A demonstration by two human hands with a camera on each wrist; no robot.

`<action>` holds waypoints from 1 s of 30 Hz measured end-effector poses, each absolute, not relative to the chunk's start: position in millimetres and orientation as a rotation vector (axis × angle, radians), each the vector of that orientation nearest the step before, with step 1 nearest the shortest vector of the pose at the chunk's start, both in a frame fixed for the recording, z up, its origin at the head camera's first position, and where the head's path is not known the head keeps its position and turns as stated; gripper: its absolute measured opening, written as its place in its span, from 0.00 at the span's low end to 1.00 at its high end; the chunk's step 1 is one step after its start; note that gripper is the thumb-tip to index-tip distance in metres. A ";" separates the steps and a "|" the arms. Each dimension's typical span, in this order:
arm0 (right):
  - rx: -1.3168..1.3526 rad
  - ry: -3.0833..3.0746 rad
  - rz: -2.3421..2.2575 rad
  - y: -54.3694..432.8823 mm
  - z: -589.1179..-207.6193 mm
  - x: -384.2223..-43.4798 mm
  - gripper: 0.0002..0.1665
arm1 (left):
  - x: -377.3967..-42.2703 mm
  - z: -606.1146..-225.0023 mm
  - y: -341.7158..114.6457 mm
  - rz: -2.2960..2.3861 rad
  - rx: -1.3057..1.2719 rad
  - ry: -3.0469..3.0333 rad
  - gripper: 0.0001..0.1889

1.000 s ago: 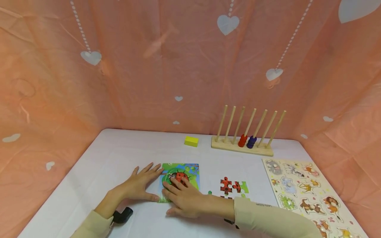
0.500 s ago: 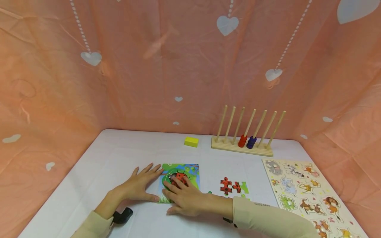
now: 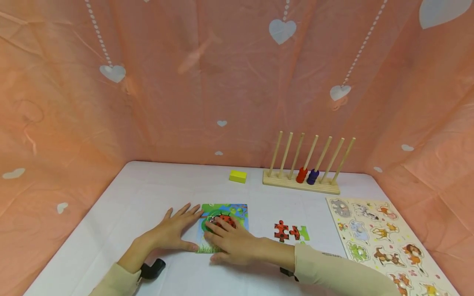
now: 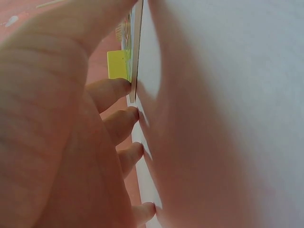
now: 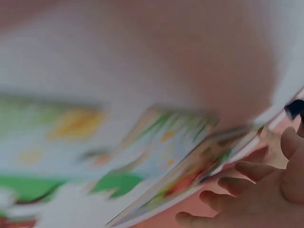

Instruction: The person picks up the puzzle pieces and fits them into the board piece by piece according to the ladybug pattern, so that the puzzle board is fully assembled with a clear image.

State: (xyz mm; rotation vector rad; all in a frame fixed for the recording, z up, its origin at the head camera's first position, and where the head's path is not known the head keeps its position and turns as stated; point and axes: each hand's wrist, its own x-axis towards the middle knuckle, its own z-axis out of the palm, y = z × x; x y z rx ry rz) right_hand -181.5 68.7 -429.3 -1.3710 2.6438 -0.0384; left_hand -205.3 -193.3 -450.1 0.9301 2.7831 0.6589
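A square ladybug jigsaw puzzle point(image 3: 240, 210) lies flat on the white table. My left hand point(image 3: 166, 232) rests beside its left edge with the fingers spread; index fingertip and thumb are right at that edge. In the left wrist view, the fingertips point(image 4: 128, 114) line up along the thin side of the board. My right hand point(image 3: 233, 243) lies over the puzzle's lower right part, its straight fingers across the ladybug, hiding some of the picture. Loose jigsaw pieces point(image 3: 281, 231) lie to the right, some under the right forearm. Blurred pieces point(image 5: 47, 128) show in the right wrist view.
A yellow block point(image 3: 238, 176) stands behind the puzzle. Back right is a wooden peg stand point(image 3: 285, 181) with red beads point(image 3: 302, 175) and purple beads point(image 3: 312, 177). An animal peg puzzle board point(image 3: 364, 238) lies at the right. A pink curtain point(image 3: 177, 102) surrounds the table.
My right hand has shifted slightly to the right across the puzzle, and its forearm now covers a small green bit of a piece. My left hand has stayed in place.
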 end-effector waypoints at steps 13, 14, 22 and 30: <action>-1.025 2.843 -0.431 180.3 -404.6 -205.0 0.26 | -204.5 -448.4 -190.7 0.636 0.918 2.789 0.55; -0.995 2.842 -0.440 187.2 -403.9 -204.7 0.26 | -204.4 -448.2 -190.9 0.635 0.917 2.790 0.55; -0.930 2.841 -0.479 208.4 -411.5 -203.2 0.29 | -204.7 -447.8 -192.4 0.631 0.913 2.798 0.56; -0.877 2.772 -0.585 207.6 -411.8 -204.6 0.28 | -205.8 -447.9 -191.1 0.620 0.918 2.801 0.55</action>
